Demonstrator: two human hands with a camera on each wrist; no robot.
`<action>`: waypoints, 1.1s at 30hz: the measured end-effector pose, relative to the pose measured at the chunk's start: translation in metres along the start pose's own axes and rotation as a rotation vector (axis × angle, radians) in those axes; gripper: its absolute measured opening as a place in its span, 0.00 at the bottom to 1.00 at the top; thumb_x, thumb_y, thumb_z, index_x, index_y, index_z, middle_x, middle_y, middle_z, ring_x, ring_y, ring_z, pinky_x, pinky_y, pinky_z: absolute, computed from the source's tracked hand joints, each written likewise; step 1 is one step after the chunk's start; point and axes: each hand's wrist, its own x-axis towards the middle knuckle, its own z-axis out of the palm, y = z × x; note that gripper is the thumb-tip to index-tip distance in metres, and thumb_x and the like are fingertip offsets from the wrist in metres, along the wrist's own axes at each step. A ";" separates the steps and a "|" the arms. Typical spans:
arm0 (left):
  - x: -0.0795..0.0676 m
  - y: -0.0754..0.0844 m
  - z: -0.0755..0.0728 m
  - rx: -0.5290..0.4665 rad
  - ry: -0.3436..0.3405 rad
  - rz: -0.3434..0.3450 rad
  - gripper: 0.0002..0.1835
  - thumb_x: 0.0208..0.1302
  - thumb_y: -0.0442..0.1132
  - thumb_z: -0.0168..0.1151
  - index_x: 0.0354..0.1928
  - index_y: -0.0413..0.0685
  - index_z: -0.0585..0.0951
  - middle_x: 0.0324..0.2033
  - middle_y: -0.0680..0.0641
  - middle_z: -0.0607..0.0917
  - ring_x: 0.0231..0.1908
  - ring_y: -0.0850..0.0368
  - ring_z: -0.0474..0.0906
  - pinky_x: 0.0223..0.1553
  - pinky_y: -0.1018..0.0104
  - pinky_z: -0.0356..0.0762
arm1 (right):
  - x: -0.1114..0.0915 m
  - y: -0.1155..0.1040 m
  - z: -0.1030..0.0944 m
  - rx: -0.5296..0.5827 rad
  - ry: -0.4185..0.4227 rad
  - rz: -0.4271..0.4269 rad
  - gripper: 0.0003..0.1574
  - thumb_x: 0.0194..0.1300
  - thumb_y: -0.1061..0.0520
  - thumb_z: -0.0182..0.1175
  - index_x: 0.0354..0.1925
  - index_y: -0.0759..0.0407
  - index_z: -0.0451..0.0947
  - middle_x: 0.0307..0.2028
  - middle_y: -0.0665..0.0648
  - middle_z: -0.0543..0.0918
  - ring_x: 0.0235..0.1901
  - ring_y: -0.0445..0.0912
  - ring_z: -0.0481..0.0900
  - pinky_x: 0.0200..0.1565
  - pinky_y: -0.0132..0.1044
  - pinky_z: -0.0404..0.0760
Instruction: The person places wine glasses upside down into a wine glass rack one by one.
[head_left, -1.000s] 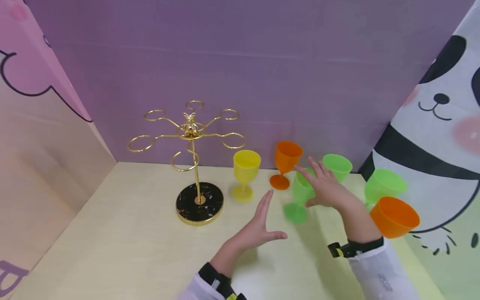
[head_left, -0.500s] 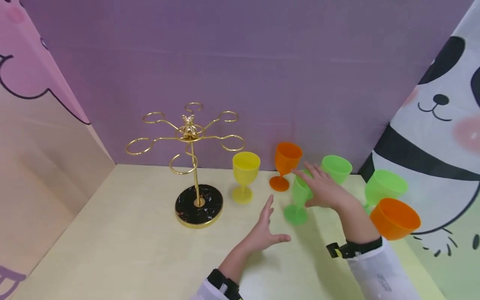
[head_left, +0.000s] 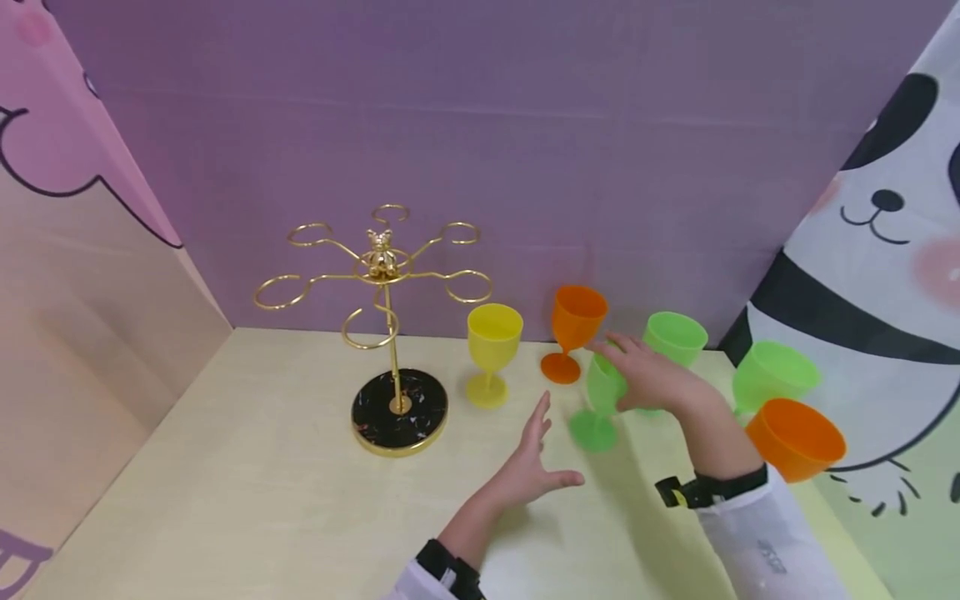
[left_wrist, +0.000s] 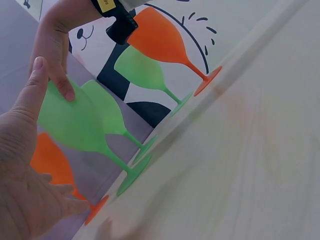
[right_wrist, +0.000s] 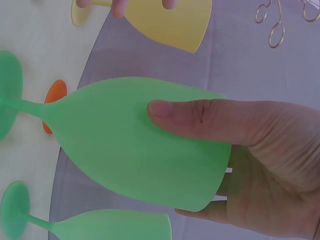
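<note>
In the head view my right hand [head_left: 652, 375] grips the bowl of the nearest green goblet [head_left: 602, 385] from above. The right wrist view shows the thumb [right_wrist: 185, 117] against one side of the bowl, the fingers passing behind it. The goblet stands upright with its foot at the tabletop. My left hand [head_left: 517, 479] is spread, thumb apart from the fingers, just left of and nearer than that goblet, holding nothing. A yellow goblet [head_left: 495, 333] and an orange goblet [head_left: 577, 312] stand behind, toward the back wall.
Left of the goblets stands a gold rack [head_left: 388, 333] with several open wire rings and a round black base [head_left: 400, 408]. Two more green goblets [head_left: 677, 333] and a second orange goblet [head_left: 798, 433] stand to the right, close by the right forearm. A purple backdrop [head_left: 480, 150] borders the table behind.
My right hand's raised fingers have come down and closed round the green goblet's bowl. The left hand has shifted slightly right, still spread. The goblets and the rack have stayed in place.
</note>
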 end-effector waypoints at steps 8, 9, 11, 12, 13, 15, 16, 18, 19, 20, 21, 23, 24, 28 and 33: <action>0.000 0.002 0.002 0.008 -0.011 -0.031 0.59 0.50 0.50 0.68 0.70 0.64 0.32 0.71 0.50 0.37 0.67 0.48 0.46 0.64 0.44 0.55 | -0.001 0.002 0.000 0.005 -0.014 0.018 0.52 0.38 0.62 0.73 0.62 0.61 0.61 0.60 0.74 0.61 0.56 0.69 0.60 0.52 0.62 0.69; 0.000 0.002 0.002 0.011 -0.010 -0.035 0.59 0.50 0.51 0.68 0.70 0.64 0.32 0.71 0.51 0.38 0.67 0.48 0.47 0.64 0.44 0.55 | -0.002 0.002 0.000 0.008 -0.012 0.025 0.51 0.38 0.61 0.73 0.61 0.61 0.62 0.60 0.74 0.62 0.56 0.69 0.61 0.52 0.62 0.69; 0.001 0.002 0.001 0.014 -0.009 -0.034 0.59 0.50 0.52 0.68 0.70 0.65 0.32 0.71 0.50 0.38 0.67 0.47 0.47 0.63 0.43 0.56 | -0.003 0.002 -0.001 0.013 -0.009 0.039 0.51 0.38 0.60 0.73 0.61 0.60 0.62 0.59 0.73 0.64 0.54 0.67 0.63 0.51 0.62 0.69; 0.001 0.002 0.000 0.013 -0.009 -0.031 0.59 0.50 0.52 0.68 0.70 0.65 0.32 0.71 0.50 0.38 0.67 0.47 0.47 0.63 0.43 0.56 | -0.004 0.003 -0.002 0.013 -0.006 0.045 0.51 0.39 0.59 0.73 0.61 0.60 0.62 0.58 0.72 0.65 0.54 0.67 0.64 0.51 0.61 0.70; 0.001 0.002 0.000 0.010 -0.009 -0.029 0.59 0.50 0.53 0.68 0.70 0.65 0.32 0.71 0.49 0.38 0.67 0.46 0.46 0.63 0.43 0.55 | -0.005 0.003 -0.003 0.015 -0.004 0.051 0.51 0.39 0.58 0.74 0.61 0.60 0.62 0.58 0.72 0.65 0.53 0.66 0.65 0.51 0.61 0.70; 0.002 0.001 -0.001 0.004 -0.009 -0.027 0.59 0.50 0.52 0.68 0.69 0.66 0.31 0.71 0.49 0.38 0.67 0.46 0.46 0.63 0.43 0.55 | -0.006 0.004 -0.005 0.008 0.000 0.056 0.51 0.39 0.57 0.74 0.61 0.59 0.62 0.56 0.71 0.67 0.52 0.65 0.67 0.50 0.60 0.71; 0.002 0.000 -0.001 0.000 -0.011 -0.024 0.59 0.51 0.52 0.67 0.69 0.67 0.31 0.71 0.49 0.38 0.67 0.46 0.46 0.63 0.43 0.55 | -0.007 0.005 -0.007 0.003 0.005 0.053 0.51 0.39 0.56 0.74 0.61 0.59 0.62 0.56 0.71 0.67 0.51 0.65 0.67 0.49 0.60 0.72; 0.003 -0.001 -0.001 -0.007 -0.014 -0.014 0.59 0.51 0.52 0.67 0.69 0.65 0.31 0.71 0.47 0.38 0.67 0.46 0.47 0.64 0.44 0.55 | -0.008 0.005 -0.010 -0.007 0.015 0.051 0.51 0.39 0.55 0.74 0.60 0.60 0.62 0.54 0.71 0.68 0.50 0.65 0.67 0.49 0.60 0.72; 0.003 -0.002 -0.001 -0.012 -0.015 -0.013 0.59 0.51 0.52 0.67 0.69 0.65 0.31 0.71 0.47 0.38 0.67 0.46 0.47 0.64 0.45 0.55 | -0.008 0.005 -0.012 -0.013 0.020 0.051 0.51 0.39 0.55 0.74 0.60 0.60 0.62 0.54 0.71 0.68 0.49 0.65 0.68 0.49 0.59 0.72; 0.004 -0.002 -0.001 -0.018 -0.016 -0.009 0.58 0.51 0.52 0.67 0.69 0.65 0.30 0.71 0.46 0.39 0.67 0.46 0.47 0.64 0.45 0.55 | -0.008 0.005 -0.014 -0.020 0.026 0.050 0.51 0.39 0.54 0.74 0.60 0.61 0.62 0.53 0.71 0.68 0.49 0.65 0.68 0.48 0.59 0.72; 0.005 -0.002 0.000 -0.028 -0.016 -0.008 0.58 0.51 0.52 0.66 0.69 0.65 0.30 0.71 0.46 0.39 0.66 0.46 0.47 0.64 0.46 0.55 | -0.009 0.006 -0.016 -0.023 0.037 0.048 0.51 0.39 0.53 0.74 0.59 0.61 0.62 0.53 0.71 0.68 0.48 0.64 0.68 0.48 0.59 0.73; 0.006 -0.001 0.001 -0.055 -0.014 -0.006 0.58 0.52 0.51 0.66 0.69 0.65 0.30 0.71 0.44 0.40 0.66 0.47 0.48 0.64 0.47 0.55 | -0.010 0.005 -0.021 -0.029 0.055 0.051 0.51 0.40 0.52 0.74 0.59 0.62 0.61 0.53 0.71 0.67 0.48 0.64 0.68 0.47 0.58 0.73; 0.007 0.001 0.001 -0.075 -0.011 -0.014 0.58 0.52 0.51 0.66 0.69 0.67 0.30 0.71 0.44 0.40 0.66 0.47 0.48 0.64 0.47 0.55 | -0.010 0.005 -0.023 -0.032 0.068 0.051 0.51 0.40 0.51 0.74 0.59 0.62 0.60 0.53 0.70 0.67 0.48 0.63 0.68 0.47 0.57 0.74; 0.009 0.004 0.002 -0.191 0.016 -0.024 0.56 0.52 0.55 0.64 0.69 0.69 0.30 0.70 0.42 0.44 0.66 0.47 0.51 0.63 0.47 0.58 | -0.016 0.001 -0.036 -0.026 0.104 0.080 0.51 0.43 0.49 0.72 0.60 0.61 0.58 0.55 0.70 0.65 0.49 0.61 0.68 0.46 0.56 0.75; 0.013 0.008 0.003 -0.299 0.067 -0.037 0.57 0.48 0.63 0.62 0.70 0.67 0.32 0.70 0.43 0.47 0.65 0.48 0.54 0.59 0.50 0.65 | -0.025 -0.005 -0.050 -0.008 0.218 0.112 0.50 0.45 0.50 0.72 0.60 0.62 0.57 0.56 0.70 0.62 0.51 0.64 0.64 0.50 0.60 0.71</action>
